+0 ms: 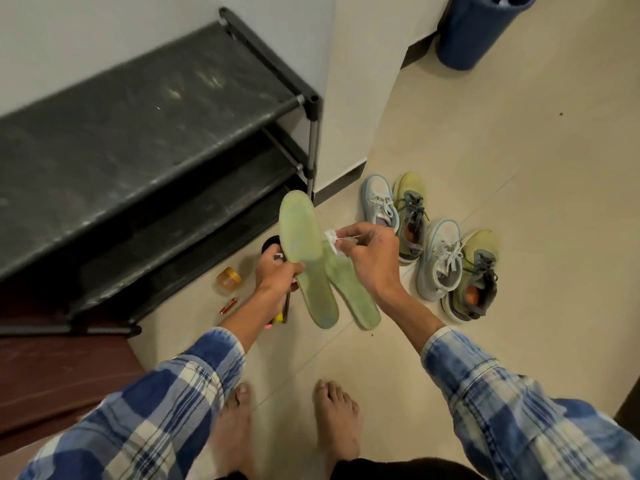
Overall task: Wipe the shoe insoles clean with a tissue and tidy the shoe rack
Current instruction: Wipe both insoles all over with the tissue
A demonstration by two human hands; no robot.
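Note:
My left hand (275, 271) grips a pale green insole (304, 251) near its middle and holds it up above the floor. A second green insole (349, 289) lies just to its right, partly behind the first; whether the left hand holds it too is unclear. My right hand (370, 251) pinches a small white tissue (332, 241) against the insoles' right edge. The black shoe rack (145, 140) stands at the left with bare, dusty shelves.
Two pairs of shoes stand on the tiled floor at the right: light blue sneakers (438, 261) and yellow-green ones (476, 275). A small amber jar (228, 280), an orange stick (228, 305) and a black round object (270, 244) lie by the rack. A blue bin (481, 29) stands far right. My bare feet (287, 431) are below.

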